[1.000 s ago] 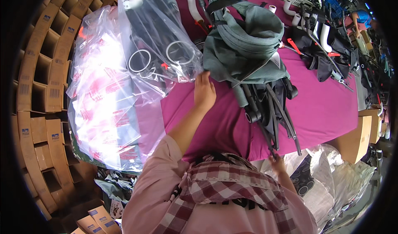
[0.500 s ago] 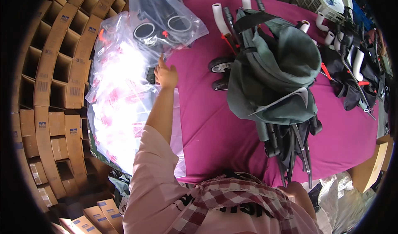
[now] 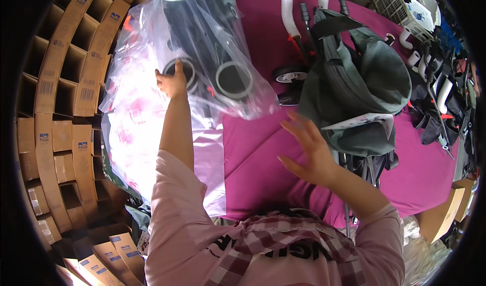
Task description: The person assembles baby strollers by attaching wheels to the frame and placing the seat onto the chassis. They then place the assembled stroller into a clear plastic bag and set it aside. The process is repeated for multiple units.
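Right hand [image 3: 313, 153] has come above the counter [image 3: 263, 179], fingers spread; left hand [image 3: 173, 83] touches bagged stroller [image 3: 202, 45] at far left, pinching unclear.

The purple-covered table [image 3: 263, 185] is carrying clear bags [image 3: 131, 109] along its left side, with a bagged stroller [image 3: 207, 48] lying partly over them. A green stroller [image 3: 344, 78] is resting right of centre, and black frames [image 3: 429, 126] with white grips [image 3: 442, 94] are lying farther right.
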`<state>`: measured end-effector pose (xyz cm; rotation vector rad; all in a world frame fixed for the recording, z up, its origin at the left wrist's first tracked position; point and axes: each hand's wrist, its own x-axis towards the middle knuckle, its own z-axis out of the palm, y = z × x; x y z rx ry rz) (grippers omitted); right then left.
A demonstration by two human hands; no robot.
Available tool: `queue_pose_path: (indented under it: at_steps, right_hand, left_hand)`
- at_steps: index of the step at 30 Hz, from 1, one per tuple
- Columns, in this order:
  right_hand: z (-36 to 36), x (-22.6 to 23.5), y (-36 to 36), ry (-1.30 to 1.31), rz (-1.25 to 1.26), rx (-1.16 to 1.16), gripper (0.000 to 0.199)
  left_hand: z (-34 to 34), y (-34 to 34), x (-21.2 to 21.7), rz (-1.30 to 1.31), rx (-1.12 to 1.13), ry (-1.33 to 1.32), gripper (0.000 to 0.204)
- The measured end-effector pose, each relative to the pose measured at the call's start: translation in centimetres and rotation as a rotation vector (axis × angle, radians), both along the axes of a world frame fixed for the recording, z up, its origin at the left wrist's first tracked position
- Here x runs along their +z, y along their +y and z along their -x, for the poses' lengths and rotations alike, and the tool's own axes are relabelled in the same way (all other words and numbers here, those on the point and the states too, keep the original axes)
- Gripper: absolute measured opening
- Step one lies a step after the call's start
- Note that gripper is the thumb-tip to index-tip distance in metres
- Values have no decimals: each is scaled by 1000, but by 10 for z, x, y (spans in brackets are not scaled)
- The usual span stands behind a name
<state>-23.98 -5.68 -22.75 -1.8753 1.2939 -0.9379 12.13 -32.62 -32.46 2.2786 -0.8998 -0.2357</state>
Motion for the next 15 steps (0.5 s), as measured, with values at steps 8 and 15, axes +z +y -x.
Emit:
queue_pose_path:
  at_steps: [8, 15]
  right_hand:
    - [-139, -44, -35, 437, 160, 296, 47]
    - [-62, -118, 0, 17, 68, -332, 45]
  left_hand:
    - [-63, 140, -4, 14, -476, 175, 77]
    - [63, 240, 51, 177, -950, -13, 69]
